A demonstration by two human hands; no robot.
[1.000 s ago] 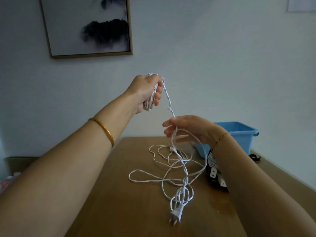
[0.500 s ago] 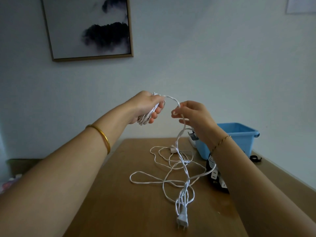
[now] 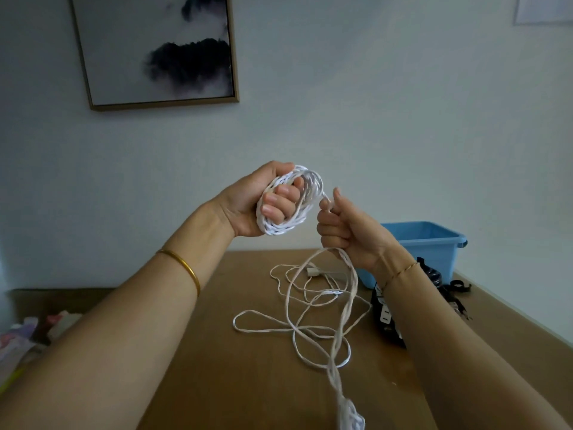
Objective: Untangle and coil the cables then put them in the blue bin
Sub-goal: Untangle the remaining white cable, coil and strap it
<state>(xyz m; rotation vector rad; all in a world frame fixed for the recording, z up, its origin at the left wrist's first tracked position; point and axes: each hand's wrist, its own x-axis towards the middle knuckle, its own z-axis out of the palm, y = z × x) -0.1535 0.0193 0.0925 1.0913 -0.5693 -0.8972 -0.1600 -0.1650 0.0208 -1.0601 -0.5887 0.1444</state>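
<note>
My left hand (image 3: 260,203) is raised above the table and grips a coil of twisted white cable (image 3: 297,209) wound around its fingers. Just right of it, my right hand (image 3: 344,228) is curled round the same cable where it leaves the coil. From there the cable hangs down in a long strand to tangled loops (image 3: 310,318) on the wooden table (image 3: 217,383); its plug end blurs at the bottom edge. The blue bin (image 3: 431,243) stands at the far right of the table, behind my right wrist.
A black cable bundle with white labels (image 3: 387,315) lies on the table beside my right forearm, in front of the bin. A black strap (image 3: 459,290) lies further right. A framed picture (image 3: 155,48) hangs on the wall. Colourful cloth (image 3: 24,336) shows at the left.
My left hand turned its palm toward me, showing a fuller coil. My right hand rose to the coil, closing round the strand. The plug lifted and slid toward the bottom edge.
</note>
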